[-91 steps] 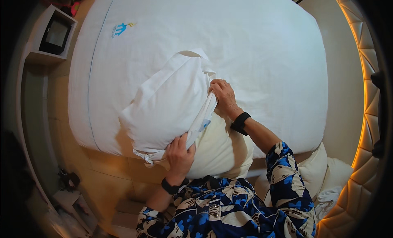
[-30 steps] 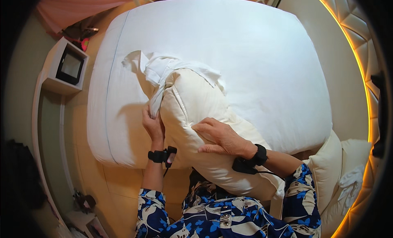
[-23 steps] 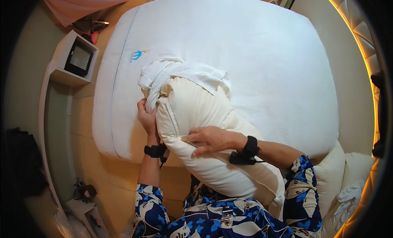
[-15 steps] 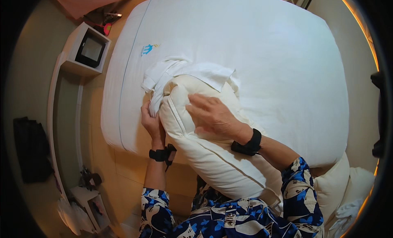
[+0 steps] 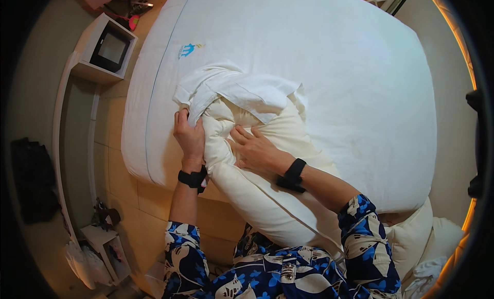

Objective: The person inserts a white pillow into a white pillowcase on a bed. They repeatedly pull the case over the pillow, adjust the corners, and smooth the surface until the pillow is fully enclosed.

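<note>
Two contacts: left hand (image 5: 189,139) gripped white pillowcase (image 5: 247,95) by its edge; right hand (image 5: 259,151), spread loosely, pressed cream pillow (image 5: 247,196).

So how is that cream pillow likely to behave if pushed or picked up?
The pillow is probably soft and floppy, since it creases deeply beside the right hand. It looks puffy and padded, so it may be light for its size. Its long, folded shape suggests it would sag rather than roll.

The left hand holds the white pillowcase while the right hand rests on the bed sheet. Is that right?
Not quite: the right hand is on the cream pillow, not the bed sheet, as the head view shows. The left hand does hold the white pillowcase.
</note>
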`<state>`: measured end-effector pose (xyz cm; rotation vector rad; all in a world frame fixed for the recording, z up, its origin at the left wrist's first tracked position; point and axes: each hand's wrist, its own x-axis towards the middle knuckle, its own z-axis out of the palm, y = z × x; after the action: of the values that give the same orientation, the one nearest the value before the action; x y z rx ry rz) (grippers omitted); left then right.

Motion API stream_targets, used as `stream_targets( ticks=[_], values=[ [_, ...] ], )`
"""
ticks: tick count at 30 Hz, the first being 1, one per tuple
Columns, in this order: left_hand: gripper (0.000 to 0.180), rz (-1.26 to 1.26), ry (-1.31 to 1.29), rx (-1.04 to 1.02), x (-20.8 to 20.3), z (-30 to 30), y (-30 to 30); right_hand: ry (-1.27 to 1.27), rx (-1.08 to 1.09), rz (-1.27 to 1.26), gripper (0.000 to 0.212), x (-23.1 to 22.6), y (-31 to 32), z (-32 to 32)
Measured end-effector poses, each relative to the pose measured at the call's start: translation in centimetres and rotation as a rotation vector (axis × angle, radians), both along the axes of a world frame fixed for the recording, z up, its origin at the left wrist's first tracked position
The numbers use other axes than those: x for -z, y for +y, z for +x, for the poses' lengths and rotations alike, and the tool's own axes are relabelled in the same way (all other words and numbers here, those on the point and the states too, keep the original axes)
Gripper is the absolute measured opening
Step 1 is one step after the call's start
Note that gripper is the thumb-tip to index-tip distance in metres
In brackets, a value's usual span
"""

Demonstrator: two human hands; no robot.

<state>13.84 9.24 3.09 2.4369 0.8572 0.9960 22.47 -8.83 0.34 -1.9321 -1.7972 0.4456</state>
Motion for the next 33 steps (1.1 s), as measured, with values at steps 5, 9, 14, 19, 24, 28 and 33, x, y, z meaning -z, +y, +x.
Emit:
stream_targets(
  ticks=[5, 9, 14, 19, 24, 28, 33],
  values=[
    [0.041, -0.065, -0.09, -0.039, -0.2, -0.8, -2.3, 0.004, 0.039, -0.115, 0.067, 1.2, 0.7, -0.7],
    [0.047, -0.221, 0.017, 0.014, -0.2, -3.3, -8.3, 0.068, 0.059, -0.105, 0.059, 2.6, 0.0, -0.8],
    [0.048, -0.38, 0.076, 0.03, 0.1, -5.9, -13.4, 0.089, -0.026, 0.126, 0.037, 3.2, -3.4, -1.5],
    [0.044, -0.339, -0.071, -0.15, 2.8, -7.3, -13.3, -0.053, -0.194, -0.264, 0.036, 0.5, -0.5, -0.5],
    [0.034, -0.379, -0.222, -0.219, 4.0, -8.0, -13.6, -1.255, -0.308, 0.074, 0.041, 2.1, -4.4, 2.7],
    [0.03, -0.238, -0.207, -0.108, 3.9, -8.3, -13.7, -1.064, -0.1, 0.076, 0.043, 4.5, -8.4, 4.9],
    [0.036, -0.288, -0.194, -0.04, 2.8, -8.3, -14.7, -0.968, -0.032, 0.131, 0.039, 1.2, -3.9, 3.8]
  ],
)
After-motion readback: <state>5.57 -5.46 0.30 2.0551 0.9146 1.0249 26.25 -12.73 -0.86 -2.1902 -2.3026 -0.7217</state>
